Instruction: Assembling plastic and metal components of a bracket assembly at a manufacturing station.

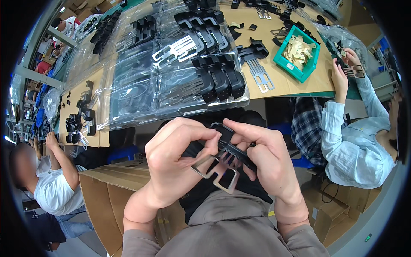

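Above my lap I hold a black plastic part with a flat slotted metal frame (231, 177) pointing down and toward me. My right hand (272, 160) is closed around the black body, its index finger along the top edge. Thumb and fingertips of my left hand (174, 150) are pinched at the left side of the body. Whether a small piece sits between them is hidden. On the table ahead, a clear plastic tray (132, 96) carries rows of similar black parts (220, 79) with metal frames.
A green bin (311, 70) of beige paper-like pieces stands at right, beside a loose black part (259, 64). More parts (85, 109) lie at left. Co-workers sit on both sides; the right one's hands (341, 77) hold a similar part. A cardboard box (100, 205) is beside me.
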Motion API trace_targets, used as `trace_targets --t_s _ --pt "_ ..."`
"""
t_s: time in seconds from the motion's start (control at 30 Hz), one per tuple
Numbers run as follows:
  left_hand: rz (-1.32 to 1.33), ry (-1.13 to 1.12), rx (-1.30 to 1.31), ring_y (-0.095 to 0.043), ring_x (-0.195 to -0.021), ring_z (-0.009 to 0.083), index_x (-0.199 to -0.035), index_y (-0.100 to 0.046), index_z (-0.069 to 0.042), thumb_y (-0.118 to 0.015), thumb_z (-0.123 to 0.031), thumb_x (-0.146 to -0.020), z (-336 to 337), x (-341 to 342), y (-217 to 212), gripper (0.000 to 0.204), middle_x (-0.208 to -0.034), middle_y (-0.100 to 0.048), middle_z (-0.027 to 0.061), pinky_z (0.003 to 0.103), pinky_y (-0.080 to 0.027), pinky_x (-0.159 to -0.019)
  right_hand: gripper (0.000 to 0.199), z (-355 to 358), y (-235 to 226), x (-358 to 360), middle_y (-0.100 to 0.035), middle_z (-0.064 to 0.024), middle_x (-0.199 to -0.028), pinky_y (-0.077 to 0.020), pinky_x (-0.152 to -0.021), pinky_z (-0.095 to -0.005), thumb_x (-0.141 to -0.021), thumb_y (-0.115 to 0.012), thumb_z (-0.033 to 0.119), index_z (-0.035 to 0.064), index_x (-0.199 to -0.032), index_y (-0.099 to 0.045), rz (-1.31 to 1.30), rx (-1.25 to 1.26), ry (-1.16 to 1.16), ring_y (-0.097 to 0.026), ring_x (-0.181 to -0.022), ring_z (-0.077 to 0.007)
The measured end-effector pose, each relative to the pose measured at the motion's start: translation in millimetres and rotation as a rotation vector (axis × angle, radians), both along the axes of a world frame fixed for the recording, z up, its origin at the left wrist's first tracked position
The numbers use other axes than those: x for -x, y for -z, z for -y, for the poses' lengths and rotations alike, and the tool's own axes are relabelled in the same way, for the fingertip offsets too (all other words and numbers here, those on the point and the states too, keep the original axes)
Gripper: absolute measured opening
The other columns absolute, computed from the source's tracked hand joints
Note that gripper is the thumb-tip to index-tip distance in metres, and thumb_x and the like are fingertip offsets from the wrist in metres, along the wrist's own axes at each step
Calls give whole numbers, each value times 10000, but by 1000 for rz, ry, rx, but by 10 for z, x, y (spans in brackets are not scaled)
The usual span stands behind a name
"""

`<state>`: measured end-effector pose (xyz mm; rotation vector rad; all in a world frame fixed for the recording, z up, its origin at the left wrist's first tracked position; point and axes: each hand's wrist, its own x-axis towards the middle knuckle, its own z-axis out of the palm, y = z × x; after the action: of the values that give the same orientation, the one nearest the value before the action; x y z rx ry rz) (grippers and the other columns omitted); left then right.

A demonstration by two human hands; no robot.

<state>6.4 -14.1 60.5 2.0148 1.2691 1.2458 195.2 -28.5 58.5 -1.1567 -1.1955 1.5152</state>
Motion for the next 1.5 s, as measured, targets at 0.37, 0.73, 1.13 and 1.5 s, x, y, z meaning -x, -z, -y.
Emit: trace_targets --t_s 0.37,0.73,1.13,1.5 --pt "-9 -5 66 -596 -722 161 -829 -750 2 -803 59 -738 4 -31 30 120 -837 -694 72 263 -475 -666 601 -12 21 -34 -694 -195 -941 -376 -401 -213 -781 -348 -12 -138 -1270 -675 -52 68 -21 -538 -655 -187" --pt "-30 -10 79 -592 -716 155 -823 -746 0 -798 58 -739 8 -37 38 115 -836 -694 72 254 -467 -655 584 -5 26 -50 -696 -192 -933 -367 -400 -216 -798 -349 -13 -129 -1264 -682 3 56 -32 -522 -615 -172" --pt "-40 -16 61 -593 -722 154 -822 -739 3 -798 57 -735 23 -25 13 118 -851 -702 77 259 -468 -662 587 18 36 -34 -695 -175 -927 -338 -412 -209 -799 -355 -14 -117 -1273 -686 31 21 -23 -500 -612 -159" --pt "-20 -29 69 -607 -735 159 -829 -741 7 -802 51 -744 31 -30 19 114 -864 -712 83 261 -477 -676 603 22 42 -23 -691 -168 -920 -338 -419 -210 -786 -350 -17 -122 -1279 -681 46 -10 -13 -483 -622 -151"
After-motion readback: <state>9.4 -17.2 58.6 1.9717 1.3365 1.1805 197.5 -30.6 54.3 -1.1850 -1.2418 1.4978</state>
